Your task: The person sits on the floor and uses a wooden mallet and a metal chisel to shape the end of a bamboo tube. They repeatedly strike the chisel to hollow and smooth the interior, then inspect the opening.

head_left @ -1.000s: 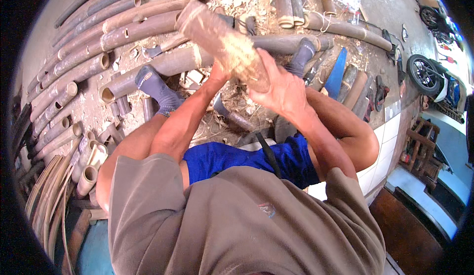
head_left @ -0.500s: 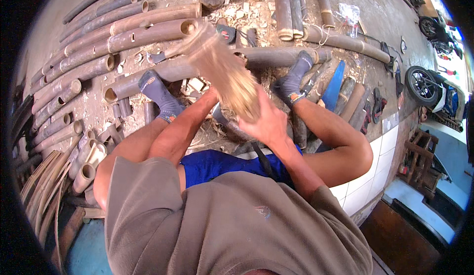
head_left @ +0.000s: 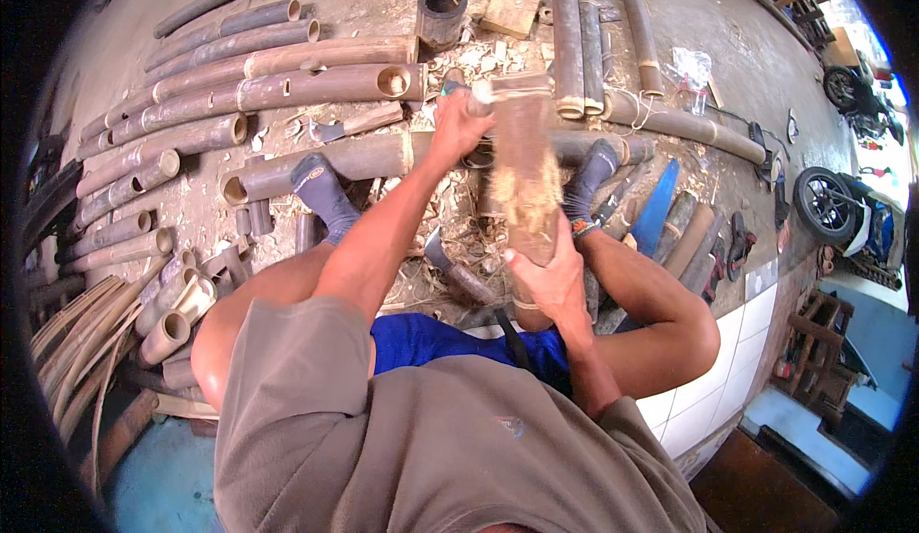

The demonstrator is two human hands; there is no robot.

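My right hand (head_left: 550, 279) is wrapped round the lower part of a thick wooden mallet (head_left: 526, 193). Its middle is pale and frayed, and motion smears its upper end. My left hand (head_left: 464, 129) is a closed fist at that upper end, over the long bamboo pole (head_left: 359, 162); a pale, rounded end shows at the fist, but what it holds is mostly hidden. The pole lies crosswise, with a hole beneath the fist. My socked feet (head_left: 325, 188) rest against it, one on each side. Between my legs lies a hatchet-like tool (head_left: 464, 279).
Several bamboo poles (head_left: 325, 85), some with cut holes, lie at the left. Another bladed tool (head_left: 359, 123) and wood chips (head_left: 488, 55) lie beyond the pole. A blue tapered blade (head_left: 656, 208) is at the right. Bamboo strips (head_left: 81, 342) pile up at the near left.
The mallet has swung from a leftward tilt to nearly upright, its upper end farther right. My left hand, hidden behind it earlier, now shows farther forward. My right hand has shifted nearer and right.
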